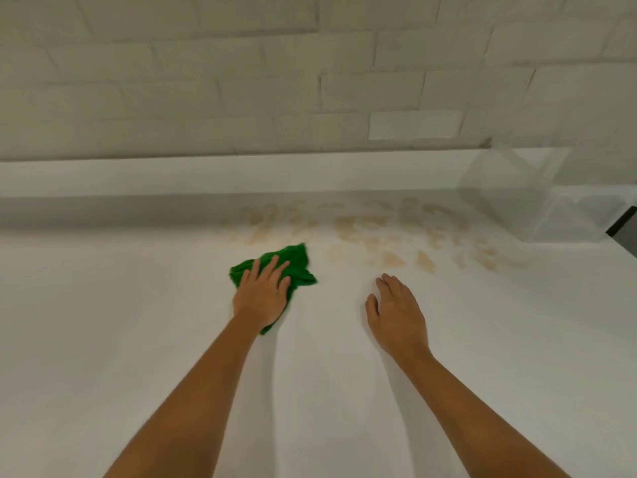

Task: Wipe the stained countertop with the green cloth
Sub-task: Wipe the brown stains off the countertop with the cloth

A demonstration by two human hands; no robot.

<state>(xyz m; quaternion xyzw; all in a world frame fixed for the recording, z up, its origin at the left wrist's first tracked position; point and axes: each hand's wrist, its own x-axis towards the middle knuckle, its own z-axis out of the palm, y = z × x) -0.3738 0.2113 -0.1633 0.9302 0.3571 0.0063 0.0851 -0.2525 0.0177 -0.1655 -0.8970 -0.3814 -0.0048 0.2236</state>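
On the white countertop, the green cloth lies crumpled under the left hand, which presses down on it with fingers straight and slightly spread, curled round nothing. The palm hides the middle of the cloth. Only its far bunched part and a small corner poking out near the wrist can be seen.

To the right of the cloth, apart from it, the right hand rests palm down on the bare surface with fingers loosely extended and holding nothing. Its outer fingers are mostly hidden behind the back of the hand.

Beyond the cloth and off to its right spreads a patch of tan stains. The nearest blotches sit just past the cloth's far edge. The farther ones fade into shadow at the foot of a low white ledge, where their outlines are hard to make out.

Far right of the cloth stands a clear container, its walls faint against the pale tiled wall. What it holds, if anything, cannot be told. A dark object beside it is cut off by the frame edge. Both forearms run out of the bottom of the view.
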